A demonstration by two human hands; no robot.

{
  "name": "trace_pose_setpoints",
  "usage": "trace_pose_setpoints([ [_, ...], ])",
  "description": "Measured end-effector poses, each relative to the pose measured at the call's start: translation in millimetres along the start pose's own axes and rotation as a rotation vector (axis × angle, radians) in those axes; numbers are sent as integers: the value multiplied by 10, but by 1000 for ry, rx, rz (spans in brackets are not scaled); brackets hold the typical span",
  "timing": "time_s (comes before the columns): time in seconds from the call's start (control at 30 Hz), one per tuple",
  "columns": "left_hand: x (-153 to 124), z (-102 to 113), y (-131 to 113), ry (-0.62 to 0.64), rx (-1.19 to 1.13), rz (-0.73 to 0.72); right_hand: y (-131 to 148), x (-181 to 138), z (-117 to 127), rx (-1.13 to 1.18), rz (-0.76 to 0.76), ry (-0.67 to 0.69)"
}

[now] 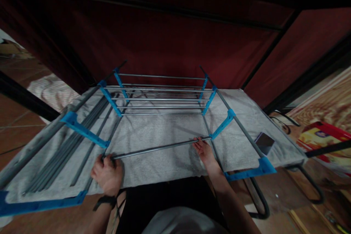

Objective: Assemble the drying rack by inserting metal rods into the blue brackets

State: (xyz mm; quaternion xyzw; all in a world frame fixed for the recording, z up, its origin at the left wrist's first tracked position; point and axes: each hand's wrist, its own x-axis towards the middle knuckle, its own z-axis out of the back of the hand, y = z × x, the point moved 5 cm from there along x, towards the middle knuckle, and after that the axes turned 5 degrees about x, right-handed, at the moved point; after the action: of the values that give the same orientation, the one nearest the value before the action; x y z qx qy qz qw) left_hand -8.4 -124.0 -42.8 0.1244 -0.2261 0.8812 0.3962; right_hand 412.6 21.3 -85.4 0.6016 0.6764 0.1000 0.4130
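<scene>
A grey metal rod [157, 148] lies crosswise over a grey cloth [159, 131]. My left hand [107, 174] is closed round the rod's left end. My right hand [202, 150] pinches it near the right end, where it meets a blue plastic connector [222, 125]. Around both hands stands a rack frame of grey tubes and blue connectors [82, 130]. Its far section [161, 97] has several rods fitted between blue side pieces.
A bundle of loose grey rods [67, 150] lies on the cloth at the left. A dark phone [264, 142] rests on the cloth at the right. Dark red fabric with black poles rises behind. A red and yellow box [322, 139] sits on the floor at right.
</scene>
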Motion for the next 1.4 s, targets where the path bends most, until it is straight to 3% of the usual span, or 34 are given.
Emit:
trace_pose_setpoints([
  [1.07,74,-1,143,106,-222,72,-11,-33,2,36,14,41],
  [1.4,85,-41,150,53,-249,-43,-67,-5,82,-33,39,85],
])
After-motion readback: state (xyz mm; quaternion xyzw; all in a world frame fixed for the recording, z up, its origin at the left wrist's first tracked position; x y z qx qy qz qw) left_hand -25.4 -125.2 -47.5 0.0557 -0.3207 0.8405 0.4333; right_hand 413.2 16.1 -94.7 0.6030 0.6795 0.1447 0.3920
